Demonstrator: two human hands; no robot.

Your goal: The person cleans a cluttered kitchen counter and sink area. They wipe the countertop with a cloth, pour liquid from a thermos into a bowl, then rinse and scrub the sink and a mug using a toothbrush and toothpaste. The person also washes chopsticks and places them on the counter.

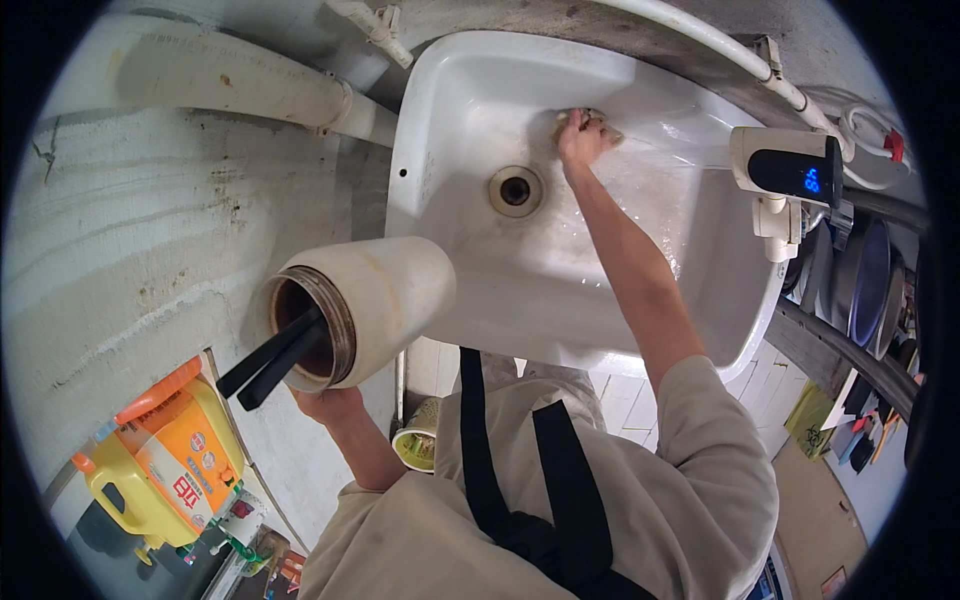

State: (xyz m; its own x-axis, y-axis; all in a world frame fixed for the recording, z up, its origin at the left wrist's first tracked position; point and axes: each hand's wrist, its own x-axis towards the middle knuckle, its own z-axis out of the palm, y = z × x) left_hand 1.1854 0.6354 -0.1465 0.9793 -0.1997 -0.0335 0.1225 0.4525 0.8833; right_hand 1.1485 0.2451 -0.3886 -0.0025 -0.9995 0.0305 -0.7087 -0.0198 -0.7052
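Note:
My left hand supports a cream-coloured plastic jar from below, at the left front corner of the sink. The jar is tilted, and its threaded, brown-stained mouth points down and left in the view. Two black sticks or handles protrude from the mouth; their inner ends are hidden. Inside the white sink, my right hand presses a wet, pale cloth or scouring pad against the basin. A round drain lies just left of that forearm, with brownish water around it.
A tap with a lit display runs water into the basin from the right. White pipes follow the wall. Yellow detergent jugs stand at lower left. A small bin is under the sink; pans stand at far right.

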